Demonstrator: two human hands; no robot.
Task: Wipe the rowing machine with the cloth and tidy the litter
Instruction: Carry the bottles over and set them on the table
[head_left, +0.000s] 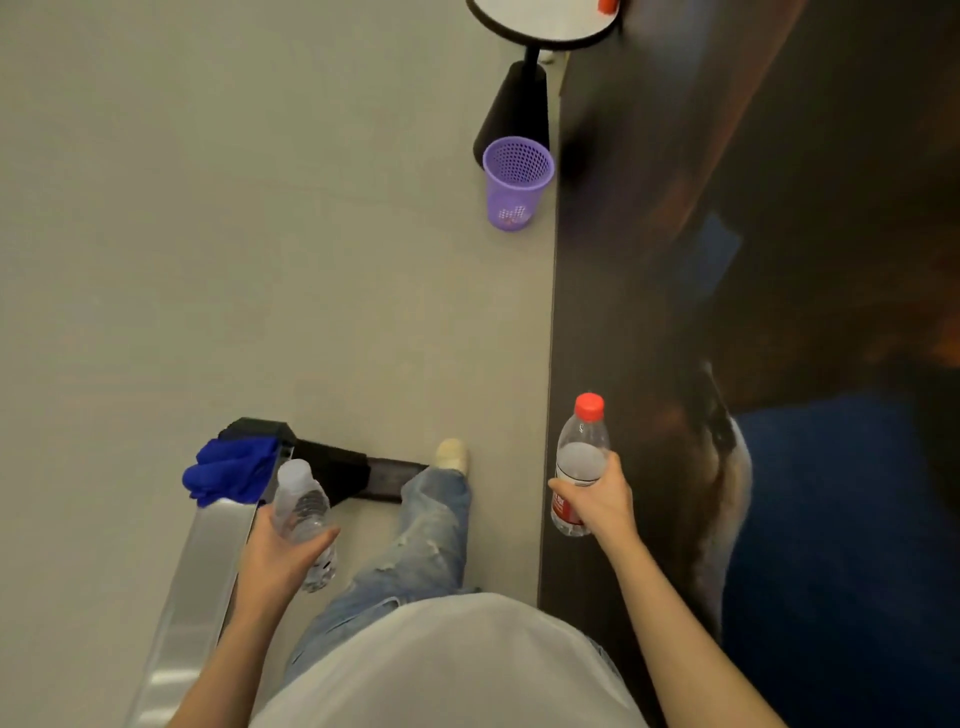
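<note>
Plastics, metal and cloth are showing.
The ribbed clear plastic bottle with a pale cap (304, 525) and the smooth clear plastic bottle with a red cap (581, 462) are glinting; the soft blue cloth (234, 470) is lying on the far end of the brushed silver metal rail (202, 571); the purple perforated plastic basket (517, 182) is standing on the matt grey floor (260, 260).

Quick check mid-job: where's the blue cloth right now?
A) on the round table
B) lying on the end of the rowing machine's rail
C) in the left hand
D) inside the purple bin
B: the blue cloth lies bunched on the far end of the rowing machine's rail. The left hand grips a clear bottle and the right hand grips a red-capped bottle.
</note>
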